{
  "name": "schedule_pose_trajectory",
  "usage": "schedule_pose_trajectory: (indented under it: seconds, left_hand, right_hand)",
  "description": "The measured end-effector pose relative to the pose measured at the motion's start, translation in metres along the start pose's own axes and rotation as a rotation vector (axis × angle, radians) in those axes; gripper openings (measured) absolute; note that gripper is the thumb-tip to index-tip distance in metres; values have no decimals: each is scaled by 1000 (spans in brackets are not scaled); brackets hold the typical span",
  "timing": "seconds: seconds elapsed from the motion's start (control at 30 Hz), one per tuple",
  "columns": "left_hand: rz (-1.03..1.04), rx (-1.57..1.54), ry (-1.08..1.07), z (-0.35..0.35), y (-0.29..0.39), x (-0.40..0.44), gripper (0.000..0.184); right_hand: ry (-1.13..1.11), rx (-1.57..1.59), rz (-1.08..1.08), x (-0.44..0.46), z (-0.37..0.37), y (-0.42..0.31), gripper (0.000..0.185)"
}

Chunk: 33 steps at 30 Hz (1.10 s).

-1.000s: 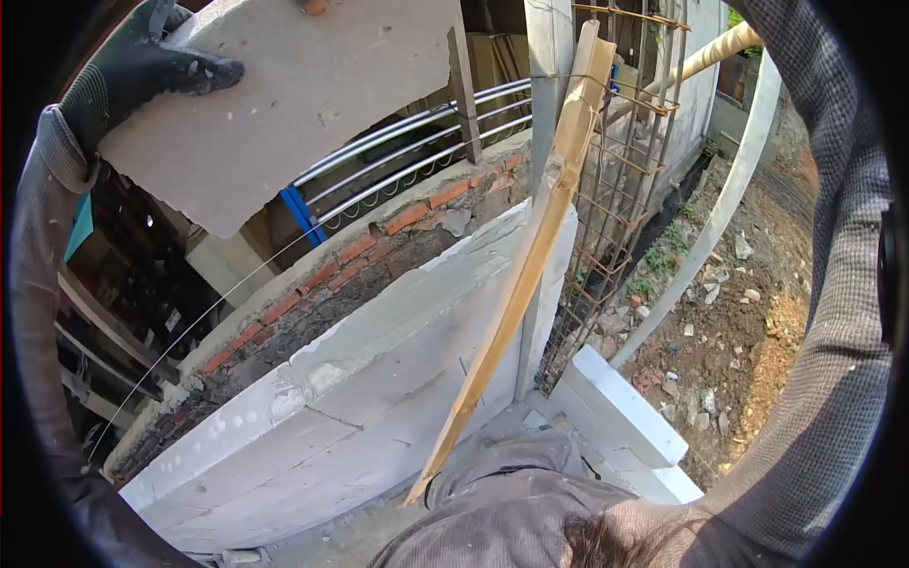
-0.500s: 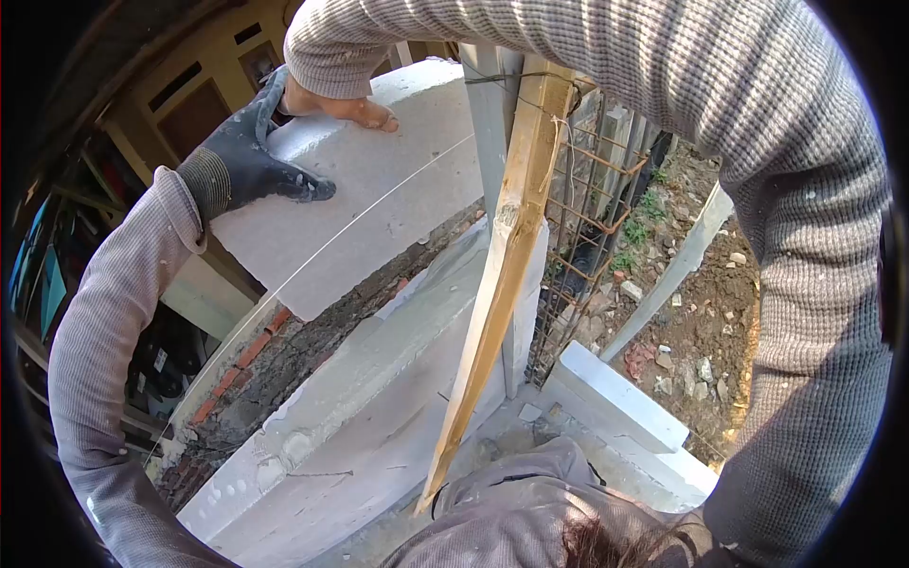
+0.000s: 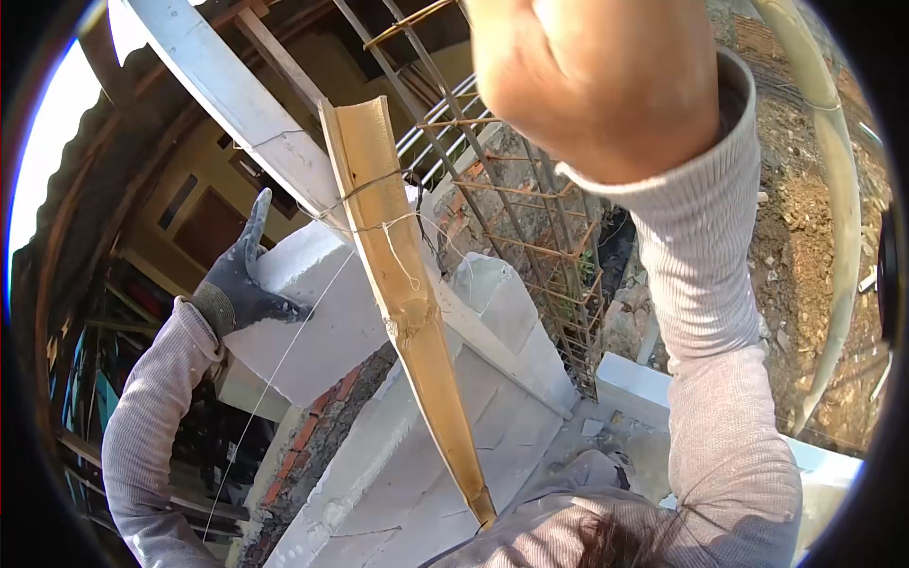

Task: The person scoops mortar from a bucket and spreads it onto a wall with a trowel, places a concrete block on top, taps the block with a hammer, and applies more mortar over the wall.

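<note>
- Slanting above the brick ledge [image 3: 301,445], the pale block [image 3: 317,350] is showing its face left of the wooden beam [image 3: 437,388].
- The gloved left hand [image 3: 244,287] is gripping the block's end, spread wide, thumb along its face.
- 1 thin string [image 3: 285,359] is crossing before the block.
- The bare right hand [image 3: 597,80] is looming close to the camera; I cannot tell its opening or hold.
- The rebar cage [image 3: 530,194] is standing beyond the beam.
</note>
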<state>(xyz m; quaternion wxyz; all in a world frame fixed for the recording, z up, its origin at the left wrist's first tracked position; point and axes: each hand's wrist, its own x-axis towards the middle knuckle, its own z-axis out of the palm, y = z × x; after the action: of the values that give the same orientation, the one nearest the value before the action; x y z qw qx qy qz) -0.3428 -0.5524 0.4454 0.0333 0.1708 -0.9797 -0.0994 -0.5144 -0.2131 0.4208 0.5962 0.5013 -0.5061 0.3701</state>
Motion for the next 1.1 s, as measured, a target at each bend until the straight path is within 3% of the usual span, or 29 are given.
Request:
schedule_pose_trajectory:
  seconds: [0.07, 0.1, 0.17, 0.27, 0.3, 0.33, 0.43, 0.53, 0.6, 0.77, 0.87, 0.93, 1.0, 1.1]
  left_hand:
    - [70, 47, 40, 1, -3, 1, 143]
    - [3, -6, 29, 2, 3, 3, 137]
    - [-19, 52, 20, 2, -12, 12, 140]
    - [-51, 66, 10, 2, -3, 15, 143]
    - [-66, 57, 20, 4, 0, 12, 129]
    - [-83, 48, 26, 6, 1, 7, 115]
    - [-50, 27, 60, 10, -2, 1, 116]
    - [-206, -52, 75, 11, 11, -11, 120]
    - [-182, -86, 93, 16, 15, -16, 121]
    - [-206, -214, 126, 30, 20, -16, 117]
    - [-90, -263, 100, 45, 13, -3, 116]
    - [86, -259, 127, 56, 2, 2, 101]
    - [-68, -300, 64, 58, 3, -1, 93]
    - [-65, -658, -16, 67, -2, -1, 90]
  right_hand:
    - [-82, 367, 474, -76, 21, -4, 33]
    - [-186, 720, 795, -117, 45, -11, 29]
    - [-425, 813, 1044, -196, 112, -22, 29]
    - [-689, 667, 1081, -209, 169, -11, 53]
    - [-725, 675, 1066, -205, 184, -7, 57]
    - [-736, 696, 1067, -202, 199, -8, 57]
    - [-746, 981, 1128, -188, 229, -16, 52]
    - [-560, 736, 1118, -175, 236, -20, 46]
    - [-436, 614, 1107, -159, 234, -12, 40]
    - [-502, 554, 1108, -133, 195, 6, 40]
    - [-531, 526, 1059, -142, 194, 24, 40]
    - [-536, 477, 1072, -140, 180, 26, 39]
    - [-527, 503, 1038, -143, 175, 29, 37]
    - [-574, 526, 1048, -148, 171, 30, 35]
